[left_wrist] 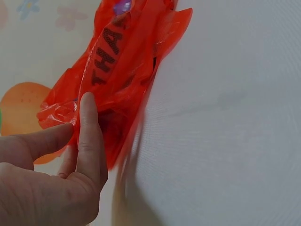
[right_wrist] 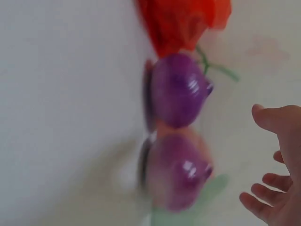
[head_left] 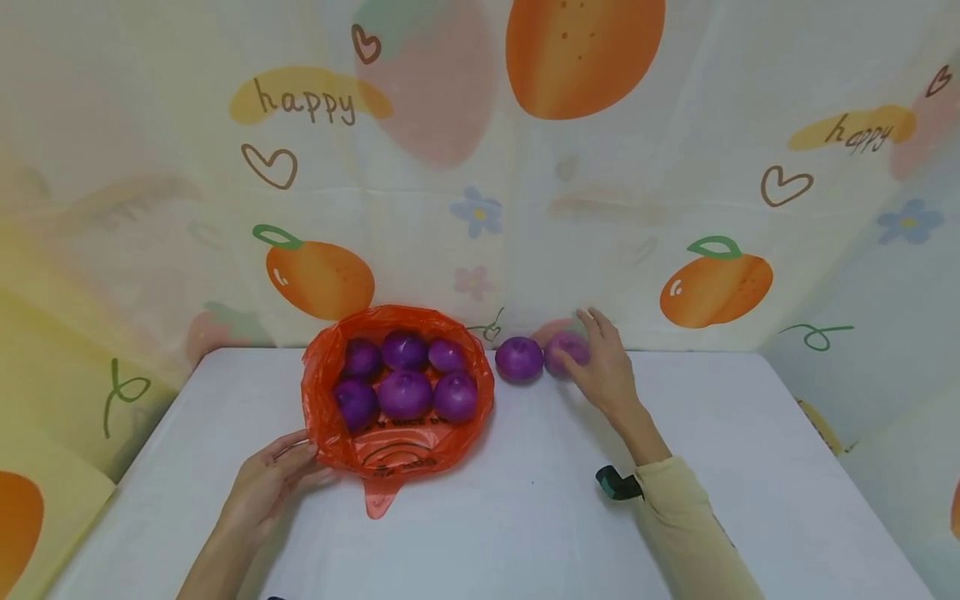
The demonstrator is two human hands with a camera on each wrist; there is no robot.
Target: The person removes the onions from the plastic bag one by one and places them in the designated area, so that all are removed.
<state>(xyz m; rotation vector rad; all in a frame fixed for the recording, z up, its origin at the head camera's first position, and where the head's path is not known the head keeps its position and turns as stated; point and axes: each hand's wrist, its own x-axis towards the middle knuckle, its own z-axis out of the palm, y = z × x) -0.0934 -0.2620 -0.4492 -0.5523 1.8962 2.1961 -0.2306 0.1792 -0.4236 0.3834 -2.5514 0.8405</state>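
Note:
A red plastic bag [head_left: 397, 454] stands with its mouth spread wide, several purple onions [head_left: 405, 395] inside. My left hand [head_left: 276, 477] is at the bag's left side. In the left wrist view its thumb and straight forefinger pinch the bag's edge, beside printed letters. To the right of the bag, one purple onion [head_left: 519, 360] sits on the table, and another onion [head_left: 564, 353] is just beside it. My right hand [head_left: 603, 367] is over that outer onion, fingers spread. In the right wrist view the hand [right_wrist: 277, 169] appears apart from both onions, holding nothing.
The white table [head_left: 510, 517] ends at a patterned cloth backdrop [head_left: 420, 208] just behind the bag and the onions. A dark strap [head_left: 618, 483] shows at my right wrist. Cloth also hangs along both sides.

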